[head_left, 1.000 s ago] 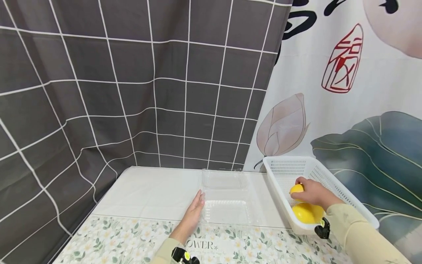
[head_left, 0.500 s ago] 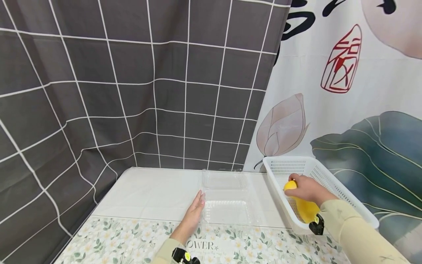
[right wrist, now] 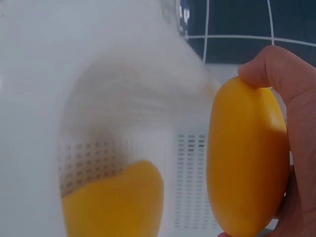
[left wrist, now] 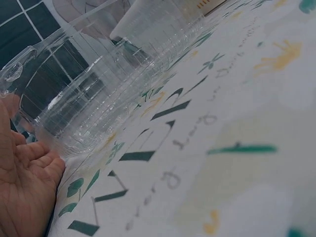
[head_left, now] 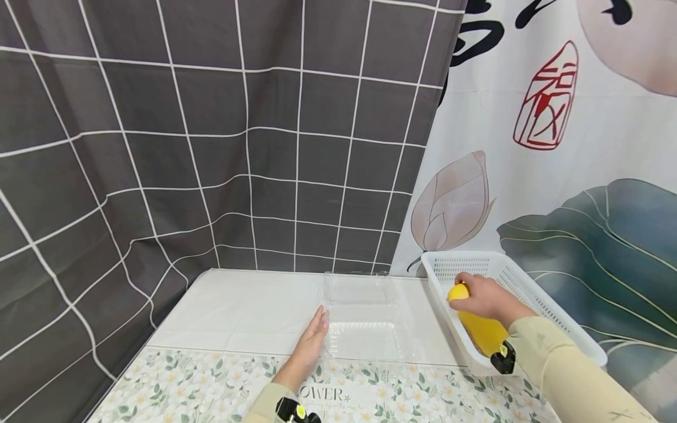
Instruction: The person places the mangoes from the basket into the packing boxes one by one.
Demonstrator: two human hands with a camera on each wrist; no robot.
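Observation:
In the head view my right hand (head_left: pixel 483 296) grips a smooth, oblong yellow fruit (head_left: pixel 458 292) over the left side of a white plastic basket (head_left: pixel 560 329). The right wrist view shows this fruit (right wrist: pixel 247 158) held between digits at its two ends. A second, larger-looking yellow fruit (head_left: pixel 486 335) lies in the basket below. My left hand (head_left: pixel 309 341) rests along the left side of a clear plastic clamshell box (head_left: pixel 365 341), whose lid (head_left: pixel 359 289) lies folded back. In the left wrist view my fingers (left wrist: pixel 42 158) touch the box's lower wall.
The white table surface (head_left: pixel 248 311) has a flower-printed cloth (head_left: pixel 201 382) along its front. A dark grid curtain (head_left: pixel 275 176) hangs behind and on the left, and a white printed curtain (head_left: pixel 476 129) on the right. The basket's raised rim stands right of the box.
My right hand has moved left and slightly away from me with the yellow fruit, toward the basket's left rim. My left hand and the clear box have stayed put.

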